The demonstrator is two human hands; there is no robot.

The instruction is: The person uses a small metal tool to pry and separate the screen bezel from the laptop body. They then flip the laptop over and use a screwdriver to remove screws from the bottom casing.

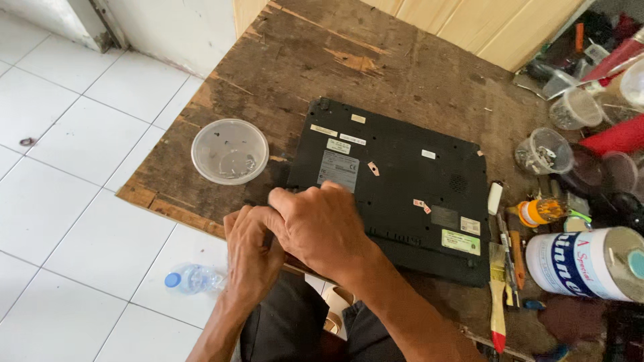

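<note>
A black laptop (402, 174) lies bottom-up on a worn wooden table (315, 60), with several stickers on its underside. Both of my hands rest on its near left corner. My right hand (322, 224) lies on top, fingers curled over the laptop's edge. My left hand (251, 245) is tucked just beneath and to the left of it, fingers pressed at the same corner. What the fingertips grip is hidden under the hands. A clear round plastic tub (229, 151) with a few small screws stands on the table left of the laptop.
To the right lie a paintbrush (497, 295), a screwdriver (515, 258), a white metal can on its side (587, 263), and several clear cups of small parts (543, 151). A plastic bottle (192, 278) lies on the white tiled floor below the table's left edge.
</note>
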